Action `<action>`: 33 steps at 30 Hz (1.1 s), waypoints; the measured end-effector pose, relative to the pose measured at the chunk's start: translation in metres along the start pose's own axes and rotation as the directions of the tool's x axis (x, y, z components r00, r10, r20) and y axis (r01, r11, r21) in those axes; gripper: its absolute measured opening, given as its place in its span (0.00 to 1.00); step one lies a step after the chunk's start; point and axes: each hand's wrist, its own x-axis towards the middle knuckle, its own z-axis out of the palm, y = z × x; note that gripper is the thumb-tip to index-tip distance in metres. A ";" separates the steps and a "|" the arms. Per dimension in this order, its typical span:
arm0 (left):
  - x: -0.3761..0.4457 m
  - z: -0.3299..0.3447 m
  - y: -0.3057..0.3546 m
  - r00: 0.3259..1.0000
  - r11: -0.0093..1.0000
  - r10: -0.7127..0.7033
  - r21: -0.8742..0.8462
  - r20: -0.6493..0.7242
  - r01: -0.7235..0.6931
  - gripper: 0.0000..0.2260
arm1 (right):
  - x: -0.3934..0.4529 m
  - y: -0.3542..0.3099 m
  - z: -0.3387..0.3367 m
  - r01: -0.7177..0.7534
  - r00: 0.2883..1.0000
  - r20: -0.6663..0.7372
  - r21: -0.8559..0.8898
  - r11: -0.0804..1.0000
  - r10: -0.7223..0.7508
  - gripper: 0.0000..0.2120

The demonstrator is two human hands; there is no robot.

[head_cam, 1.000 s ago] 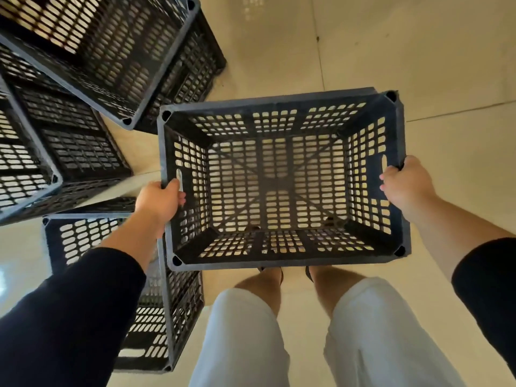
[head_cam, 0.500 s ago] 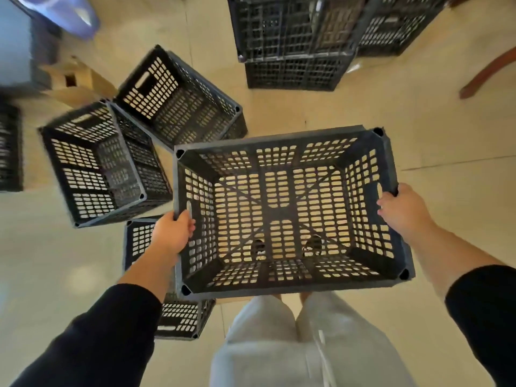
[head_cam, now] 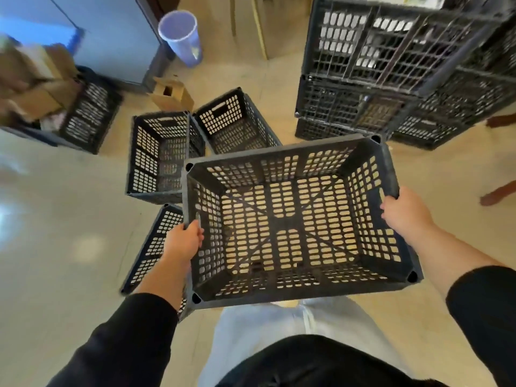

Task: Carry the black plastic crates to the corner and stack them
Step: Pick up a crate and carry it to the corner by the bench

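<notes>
I hold an empty black slotted crate (head_cam: 282, 160) level in front of my waist, mouth up. My left hand (head_cam: 183, 241) grips its left wall and my right hand (head_cam: 405, 213) grips its right rim. A stack of black crates (head_cam: 391, 79) rises ahead on the right, with more crates beside it (head_cam: 435, 129). Loose empty crates lie on the floor to my left: one upright (head_cam: 156, 157), one tilted behind it (head_cam: 234, 121), one partly under my left arm (head_cam: 150, 247).
A black crate full of cardboard (head_cam: 86, 118) sits at the far left by a blue-grey cabinet (head_cam: 111, 37). A lavender bin (head_cam: 181, 37) and a small cardboard box (head_cam: 170, 93) stand ahead. A wooden furniture leg (head_cam: 499, 194) reaches in at right. Glossy beige tile floor (head_cam: 61, 219).
The view has tipped up and forward: the floor crates have slid away to the left and the tall stack has come into sight ahead on the right. Both hands have kept their grip.
</notes>
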 end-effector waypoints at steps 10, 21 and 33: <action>-0.122 -0.023 -0.115 0.945 0.922 -0.181 -0.382 -0.273 0.066 0.11 | -0.005 -0.085 -0.008 0.407 0.908 0.181 -0.165 0.899 -0.378 0.14; -0.264 -0.025 -0.285 0.762 0.677 -0.507 -0.733 -0.403 0.063 0.13 | -0.125 -0.134 0.070 0.781 0.614 0.478 -0.259 0.567 -0.628 0.18; -0.447 0.025 -0.491 0.509 0.381 -0.785 -0.923 -0.354 -0.054 0.15 | -0.323 -0.043 0.129 0.970 0.238 0.690 -0.134 0.203 -0.683 0.05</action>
